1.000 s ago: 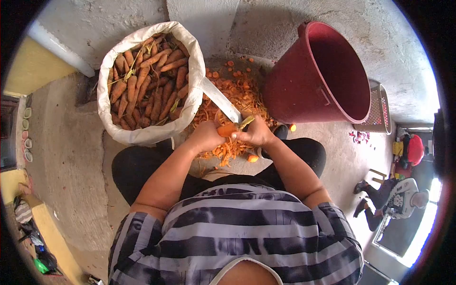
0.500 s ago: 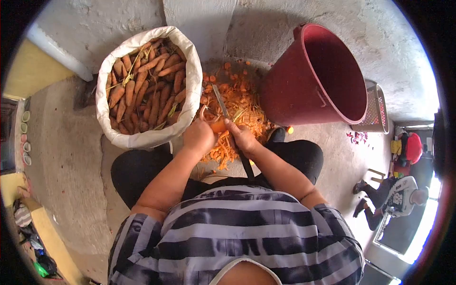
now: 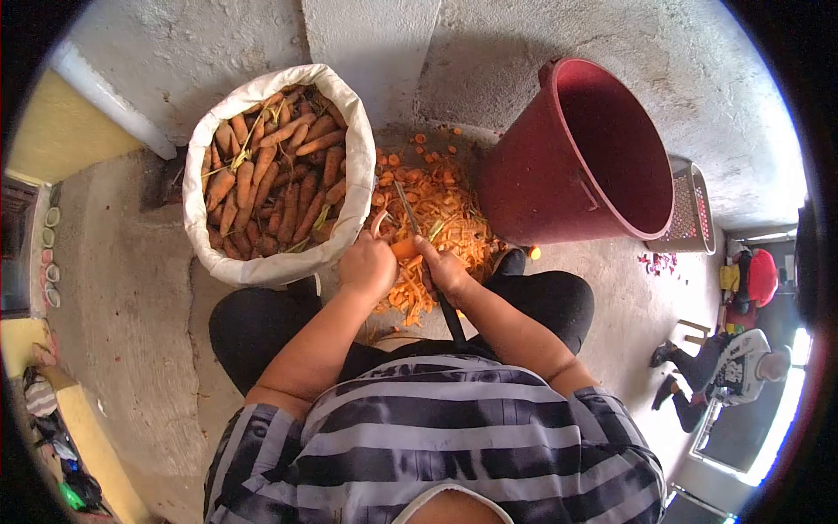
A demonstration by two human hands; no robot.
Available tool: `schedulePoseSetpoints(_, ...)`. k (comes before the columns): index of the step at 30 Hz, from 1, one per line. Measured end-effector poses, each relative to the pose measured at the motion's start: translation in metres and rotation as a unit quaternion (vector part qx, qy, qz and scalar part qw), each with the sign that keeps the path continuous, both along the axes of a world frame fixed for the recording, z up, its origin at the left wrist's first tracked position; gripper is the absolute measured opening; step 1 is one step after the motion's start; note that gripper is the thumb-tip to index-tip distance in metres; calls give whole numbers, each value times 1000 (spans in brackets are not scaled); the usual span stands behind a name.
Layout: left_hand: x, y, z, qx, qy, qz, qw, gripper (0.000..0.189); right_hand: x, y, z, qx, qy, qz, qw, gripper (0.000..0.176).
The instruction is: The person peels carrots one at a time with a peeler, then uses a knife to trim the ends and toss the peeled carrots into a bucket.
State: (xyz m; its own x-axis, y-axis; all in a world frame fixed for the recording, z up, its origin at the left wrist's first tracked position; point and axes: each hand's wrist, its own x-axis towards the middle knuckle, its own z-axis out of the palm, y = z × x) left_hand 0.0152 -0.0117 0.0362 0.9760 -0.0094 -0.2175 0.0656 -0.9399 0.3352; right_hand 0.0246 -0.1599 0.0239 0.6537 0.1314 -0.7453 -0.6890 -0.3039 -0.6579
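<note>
My left hand (image 3: pixel 368 266) grips an orange carrot (image 3: pixel 402 250), only its end showing between my hands. My right hand (image 3: pixel 446 267) holds a long knife (image 3: pixel 407 210); its blade points away from me over the carrot and its dark handle runs back under my wrist. A thin curl of peel hangs off the carrot by my left hand. Below and beyond my hands lies a heap of orange carrot peelings (image 3: pixel 436 205) on the concrete floor.
A white sack (image 3: pixel 271 262) full of unpeeled carrots stands at the left. A large dark red bucket (image 3: pixel 524 188) stands at the right, a mesh basket (image 3: pixel 697 210) behind it. Another person (image 3: pixel 729 367) sits on the floor at the far right.
One second ago the knife lay broadside, pointing left across the carrot. Now its blade is edge-on and points away from me, and my hands have shifted slightly lower in view.
</note>
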Motion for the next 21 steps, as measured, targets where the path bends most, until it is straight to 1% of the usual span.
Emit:
schedulePoseSetpoints(3,0,-1,-2,-33,21,46,998,19,-2,-2,-7,-32,-10,24,999,67)
schedulePoseSetpoints(4,3,-1,1,-26,40,36,998,19,0,1,0,-74,-36,42,996,62)
schedulePoseSetpoints(6,5,0,8,-11,82,18,996,19,0,0,4,-47,-79,43,995,63)
schedulePoseSetpoints(9,12,3,2,-44,183,20,982,24,-4,-1,5,-35,-103,49,993,63)
schedulePoseSetpoints(10,13,3,5,-75,203,28,976,26,-2,-2,6,-35,-109,51,992,63)
schedulePoseSetpoints(12,12,5,12,-138,243,45,959,30,-2,-7,-12,-83,-168,90,978,64)
schedulePoseSetpoints(13,11,7,1,-153,254,0,955,31,-3,-8,-14,-105,-197,111,968,64)
schedulePoseSetpoints(14,11,7,-18,-168,263,-46,949,33,-2,-10,-13,-58,-161,106,980,64)
schedulePoseSetpoints(15,10,6,-17,-182,274,-91,940,35,-2,-12,-5,-11,-124,100,987,64)
schedulePoseSetpoints(16,10,2,-16,-179,296,-49,937,37,-2,-14,0,36,-87,92,991,64)
schedulePoseSetpoints(17,10,4,-13,-187,289,-41,938,37,-1,-18,-4,63,-41,38,996,64)
schedulePoseSetpoints(19,14,7,-3,-204,272,-26,940,36,4,-22,-7,115,51,-71,989,65)
schedulePoseSetpoints(20,17,8,-11,-211,286,-9,935,37,6,-28,-5,110,97,-92,985,60)
schedulePoseSetpoints(21,16,7,-16,-193,278,-11,941,38,5,-31,-6,89,64,-61,992,59)
